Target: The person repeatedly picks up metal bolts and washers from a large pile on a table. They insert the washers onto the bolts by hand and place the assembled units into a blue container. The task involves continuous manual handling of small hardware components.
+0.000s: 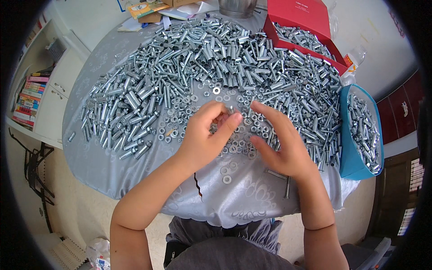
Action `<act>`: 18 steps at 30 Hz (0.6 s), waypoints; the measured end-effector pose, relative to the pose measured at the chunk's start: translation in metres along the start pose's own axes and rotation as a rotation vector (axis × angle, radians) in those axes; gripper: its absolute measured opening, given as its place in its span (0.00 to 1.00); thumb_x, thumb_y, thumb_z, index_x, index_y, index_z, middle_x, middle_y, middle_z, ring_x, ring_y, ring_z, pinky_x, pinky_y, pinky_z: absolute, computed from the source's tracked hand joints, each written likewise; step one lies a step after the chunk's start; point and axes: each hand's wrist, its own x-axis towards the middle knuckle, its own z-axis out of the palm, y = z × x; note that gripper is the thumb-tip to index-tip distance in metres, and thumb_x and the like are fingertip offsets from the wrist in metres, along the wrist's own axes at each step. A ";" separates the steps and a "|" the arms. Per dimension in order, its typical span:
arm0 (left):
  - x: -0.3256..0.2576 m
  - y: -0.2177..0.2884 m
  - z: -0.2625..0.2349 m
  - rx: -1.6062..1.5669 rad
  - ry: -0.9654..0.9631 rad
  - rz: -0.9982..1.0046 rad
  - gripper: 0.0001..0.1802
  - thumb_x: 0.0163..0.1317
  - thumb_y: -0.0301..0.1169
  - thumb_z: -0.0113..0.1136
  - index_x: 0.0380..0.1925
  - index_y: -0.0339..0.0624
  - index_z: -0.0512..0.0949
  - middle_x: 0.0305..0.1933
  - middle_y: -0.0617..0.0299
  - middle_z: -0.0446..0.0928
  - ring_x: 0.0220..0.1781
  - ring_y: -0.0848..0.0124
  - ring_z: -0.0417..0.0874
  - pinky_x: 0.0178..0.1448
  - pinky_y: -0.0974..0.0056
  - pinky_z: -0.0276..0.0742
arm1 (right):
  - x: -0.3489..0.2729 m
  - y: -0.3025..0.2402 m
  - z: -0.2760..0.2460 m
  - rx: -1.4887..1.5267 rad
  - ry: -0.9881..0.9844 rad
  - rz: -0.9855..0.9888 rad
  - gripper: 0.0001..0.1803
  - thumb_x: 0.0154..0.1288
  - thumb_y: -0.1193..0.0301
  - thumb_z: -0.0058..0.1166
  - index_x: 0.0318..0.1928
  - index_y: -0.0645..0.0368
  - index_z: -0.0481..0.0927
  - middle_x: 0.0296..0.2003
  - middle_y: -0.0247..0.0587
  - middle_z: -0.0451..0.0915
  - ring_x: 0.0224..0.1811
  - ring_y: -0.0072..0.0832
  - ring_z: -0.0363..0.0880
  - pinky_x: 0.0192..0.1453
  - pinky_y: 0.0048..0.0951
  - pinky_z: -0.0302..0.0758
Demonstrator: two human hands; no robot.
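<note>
My left hand (208, 128) is closed, thumb against curled fingers, over the middle of the table. A short piece of a metal bolt (231, 109) sticks out of its grip; the rest is hidden by the fingers. Just to the right, my right hand (284, 146) hangs with thumb and fingers apart and nothing between them. Below and between the hands lie loose nuts and flat washers (227, 179). Two long bolts (287, 186) rest by my right wrist. Behind the hands spreads a wide heap of sleeve anchor bolts and metal sleeves (216, 49).
A red box (306, 15) filled with metal parts stands open at the back right. At the right edge is a blue fabric bin (348, 148), also full. A metal pot (237, 8) and papers (186, 13) sit at the far edge. The grey tablecloth (108, 168) hangs over the rim.
</note>
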 end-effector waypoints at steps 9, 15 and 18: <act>-0.002 0.012 0.003 -0.422 -0.115 -0.235 0.08 0.56 0.26 0.60 0.33 0.36 0.72 0.30 0.68 0.73 0.29 0.86 0.70 0.30 0.80 0.64 | -0.001 0.004 0.006 -0.009 -0.036 0.057 0.08 0.51 0.74 0.58 0.33 0.61 0.76 0.28 0.43 0.78 0.29 0.39 0.77 0.34 0.33 0.73; -0.002 0.008 0.003 -0.190 -0.101 -0.118 0.11 0.58 0.34 0.58 0.25 0.38 0.71 0.21 0.73 0.68 0.22 0.87 0.64 0.25 0.78 0.60 | -0.002 0.002 0.005 0.051 0.030 0.086 0.06 0.52 0.75 0.57 0.31 0.61 0.76 0.26 0.44 0.78 0.27 0.38 0.77 0.31 0.31 0.72; -0.004 0.008 0.002 -0.189 -0.156 -0.232 0.18 0.62 0.41 0.53 0.18 0.40 0.70 0.16 0.74 0.62 0.20 0.86 0.58 0.22 0.75 0.53 | -0.002 0.000 0.004 0.072 0.056 0.079 0.05 0.52 0.75 0.57 0.31 0.61 0.77 0.26 0.43 0.77 0.27 0.37 0.77 0.30 0.30 0.72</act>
